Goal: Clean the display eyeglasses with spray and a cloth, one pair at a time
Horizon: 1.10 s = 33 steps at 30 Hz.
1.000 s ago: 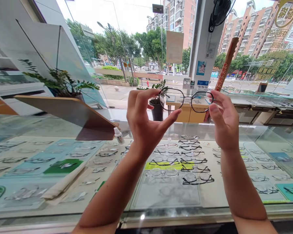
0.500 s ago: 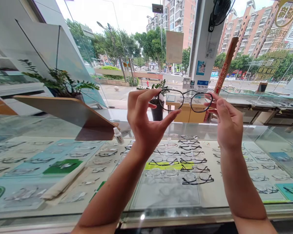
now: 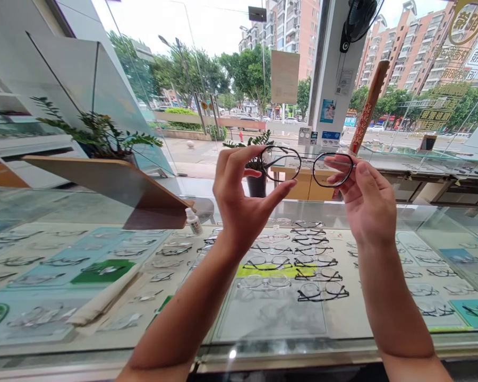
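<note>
A pair of round, dark-rimmed glasses [image 3: 306, 157] is held up above the glass display counter [image 3: 175, 347]. My left hand [image 3: 245, 188] is at the left lens, its index finger along the upper rim and its thumb near the lower rim. My right hand [image 3: 368, 196] has its thumb and fingers at the right end of the frame, with some fingers behind the right lens. Rows of glasses [image 3: 322, 292] lie inside the counter below my hands.
A small white bottle [image 3: 193, 222] stands on the counter beside a slanted wooden board [image 3: 107, 183]. A potted plant [image 3: 257, 183] is behind my left hand. A red-patterned wooden post [image 3: 368, 109] leans beyond my right hand.
The glasses have turned slightly, and their right lens sits a little lower and farther right. My left hand has shifted slightly right; my right hand's fingers have moved further behind the right lens.
</note>
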Tool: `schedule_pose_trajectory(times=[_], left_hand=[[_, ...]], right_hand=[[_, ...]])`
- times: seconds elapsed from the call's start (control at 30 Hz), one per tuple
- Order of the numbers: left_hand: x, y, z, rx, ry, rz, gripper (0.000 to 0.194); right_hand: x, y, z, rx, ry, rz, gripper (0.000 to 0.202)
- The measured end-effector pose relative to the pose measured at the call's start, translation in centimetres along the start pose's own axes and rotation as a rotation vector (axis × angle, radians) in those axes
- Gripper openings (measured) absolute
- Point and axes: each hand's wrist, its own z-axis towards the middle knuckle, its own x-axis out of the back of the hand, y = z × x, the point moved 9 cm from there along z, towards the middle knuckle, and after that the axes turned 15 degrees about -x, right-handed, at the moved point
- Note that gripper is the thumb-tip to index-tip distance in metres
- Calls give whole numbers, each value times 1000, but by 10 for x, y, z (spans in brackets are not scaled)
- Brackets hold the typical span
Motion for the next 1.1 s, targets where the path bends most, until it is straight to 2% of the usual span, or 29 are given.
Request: schedule_pose_trajectory(times=[0.23,0.4,0.63,0.83,1.0,1.1], left_hand=[[0,-2,-3,-60,20,-10,64],[-4,-2,-4,-52,41,-119,63],[-4,-2,-4,-18,80,-215,62],[0,-3,-6,-30,132,-243,64],[5,4,-9,-77,207,-239,69],[5,5,-7,-24,222,-245,66]], right_hand=[[-1,0,-2,-107,5,145,31],[-1,4,-1,-170,33,198,24],[-3,8,0,-166,56,212,19],[-4,14,0,-242,61,181,22],[-9,7,-2,-233,20,144,22],[-9,5,-3,-219,25,191,20]])
